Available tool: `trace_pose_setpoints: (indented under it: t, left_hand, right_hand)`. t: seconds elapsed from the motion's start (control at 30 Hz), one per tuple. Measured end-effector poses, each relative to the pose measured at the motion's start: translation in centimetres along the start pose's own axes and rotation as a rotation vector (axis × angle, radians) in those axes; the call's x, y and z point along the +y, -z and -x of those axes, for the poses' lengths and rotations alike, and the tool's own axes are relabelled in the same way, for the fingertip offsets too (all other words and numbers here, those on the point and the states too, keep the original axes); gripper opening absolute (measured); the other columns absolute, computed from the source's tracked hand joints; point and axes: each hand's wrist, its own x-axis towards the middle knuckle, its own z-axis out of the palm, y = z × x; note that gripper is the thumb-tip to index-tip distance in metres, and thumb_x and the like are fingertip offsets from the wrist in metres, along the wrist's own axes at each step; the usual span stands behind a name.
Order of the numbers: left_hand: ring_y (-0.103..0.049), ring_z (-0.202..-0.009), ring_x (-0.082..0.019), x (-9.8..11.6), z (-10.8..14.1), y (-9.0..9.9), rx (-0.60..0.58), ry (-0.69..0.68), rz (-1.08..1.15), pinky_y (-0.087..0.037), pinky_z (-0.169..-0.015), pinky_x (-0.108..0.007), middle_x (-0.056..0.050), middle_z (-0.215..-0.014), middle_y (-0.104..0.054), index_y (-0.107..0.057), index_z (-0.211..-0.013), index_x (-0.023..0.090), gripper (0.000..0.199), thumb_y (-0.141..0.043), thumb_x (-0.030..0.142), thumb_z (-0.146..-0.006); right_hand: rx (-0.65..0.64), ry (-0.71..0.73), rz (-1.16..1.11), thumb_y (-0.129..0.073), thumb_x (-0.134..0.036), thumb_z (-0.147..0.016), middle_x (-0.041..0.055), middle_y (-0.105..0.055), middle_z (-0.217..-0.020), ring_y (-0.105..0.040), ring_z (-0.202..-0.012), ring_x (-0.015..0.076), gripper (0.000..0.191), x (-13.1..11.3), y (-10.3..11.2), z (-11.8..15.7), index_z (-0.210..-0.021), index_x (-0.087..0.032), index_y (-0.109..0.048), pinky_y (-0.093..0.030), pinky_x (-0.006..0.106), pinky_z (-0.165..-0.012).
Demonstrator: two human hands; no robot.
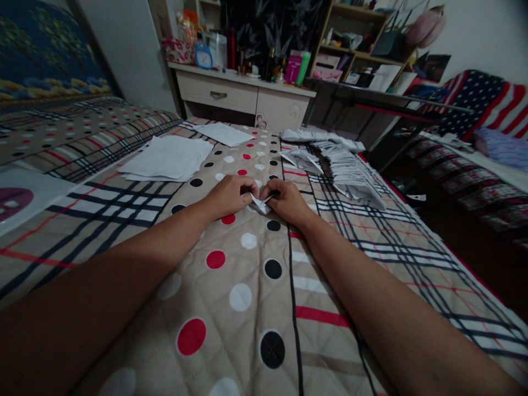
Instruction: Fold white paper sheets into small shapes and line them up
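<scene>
A small piece of folded white paper point(261, 205) is held between my two hands, just above the quilted bedspread. My left hand point(231, 195) pinches its left side with the fingers curled. On its right side, my right hand point(286, 201) grips it with thumb and bent fingers. Parts of the paper are hidden behind my fingers. To the left lies a stack of flat white sheets point(167, 158), with another sheet pile point(224, 133) farther back. Right of my hands, a row of folded papers point(355, 173) lies packed together, beside a separate folded piece point(302, 159).
The patterned bedspread point(243, 269) covers the bed under my arms. A white dresser point(218, 93) with bottles and an alarm clock point(203, 55) stands beyond its far end. A clear plastic bag point(37, 192) lies at the left, and a second bed point(474, 165) stands right.
</scene>
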Motion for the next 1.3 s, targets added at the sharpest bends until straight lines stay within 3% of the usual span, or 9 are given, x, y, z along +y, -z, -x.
trace_pose_setpoints:
  t: [0.27,0.43,0.7,0.9,1.13,1.2,1.3]
  left_hand:
    - [-0.057,-0.066,-0.014,0.8,0.1,0.6,-0.021,0.038,0.043,-0.04,-0.06,-0.024,-0.002,-0.071,-0.068,-0.072,-0.075,0.014,0.025,-0.049,0.012,-0.069]
    - [-0.053,-0.06,-0.012,1.3,0.1,0.7,-0.018,0.066,0.116,-0.037,-0.056,-0.023,-0.001,-0.066,-0.065,-0.071,-0.073,0.013,0.02,-0.056,0.026,-0.078]
    - [-0.044,-0.055,-0.008,1.1,0.2,1.0,-0.09,0.052,0.224,-0.033,-0.051,-0.021,0.001,-0.067,-0.062,-0.073,-0.084,0.011,0.033,-0.079,0.038,-0.064]
    - [-0.049,-0.057,-0.009,0.6,0.0,0.5,-0.07,0.069,0.227,-0.036,-0.053,-0.021,0.001,-0.065,-0.063,-0.074,-0.08,0.013,0.017,-0.074,0.024,-0.067]
    - [-0.053,-0.055,-0.008,-0.1,-0.4,0.5,0.135,0.171,0.191,-0.042,-0.055,-0.02,0.002,-0.061,-0.064,-0.073,-0.075,0.013,0.009,-0.072,0.013,-0.065]
    - [-0.053,-0.054,-0.008,-0.2,-0.3,0.6,0.125,0.152,0.191,-0.042,-0.054,-0.019,0.002,-0.061,-0.064,-0.072,-0.074,0.013,0.009,-0.072,0.012,-0.065]
    - [-0.054,-0.055,-0.008,-0.2,-0.1,0.5,0.107,0.079,0.178,-0.043,-0.054,-0.019,0.002,-0.064,-0.066,-0.072,-0.073,0.014,0.008,-0.072,0.012,-0.065]
  right_hand:
    - [0.006,0.01,-0.002,-0.048,0.002,-0.059,0.0012,-0.07,-0.077,-0.063,-0.076,0.0157,0.029,-0.1,0.0,0.0,-0.071,-0.017,-0.067,-0.046,0.026,-0.072]
    - [0.038,0.011,-0.005,-0.051,-0.002,-0.061,0.0017,-0.069,-0.075,-0.062,-0.072,0.0162,0.024,0.0,-0.1,0.0,-0.071,-0.017,-0.067,-0.045,0.026,-0.068]
    - [0.024,-0.003,-0.085,-0.053,-0.002,-0.061,0.0005,-0.067,-0.068,-0.061,-0.069,0.0153,0.019,0.1,0.2,-0.1,-0.065,-0.016,-0.065,-0.044,0.026,-0.067]
    - [0.023,-0.034,-0.119,-0.055,-0.004,-0.063,0.0002,-0.067,-0.069,-0.059,-0.067,0.0142,0.015,0.1,0.3,-0.1,-0.066,-0.016,-0.064,-0.043,0.025,-0.065]
    - [0.038,-0.01,0.059,-0.06,-0.012,-0.07,-0.0025,-0.058,-0.064,-0.051,-0.063,0.013,0.005,-0.7,0.0,0.1,-0.069,-0.017,-0.06,-0.036,0.025,-0.06]
    - [0.059,0.011,0.086,-0.062,-0.015,-0.072,-0.0007,-0.062,-0.071,-0.053,-0.067,0.0141,0.004,-0.8,-0.2,0.2,-0.075,-0.017,-0.063,-0.037,0.026,-0.062]
    - [0.091,0.072,0.074,-0.066,-0.015,-0.072,0.0032,-0.069,-0.087,-0.059,-0.078,0.017,0.018,-0.6,-0.4,0.2,-0.09,-0.017,-0.067,-0.042,0.027,-0.069]
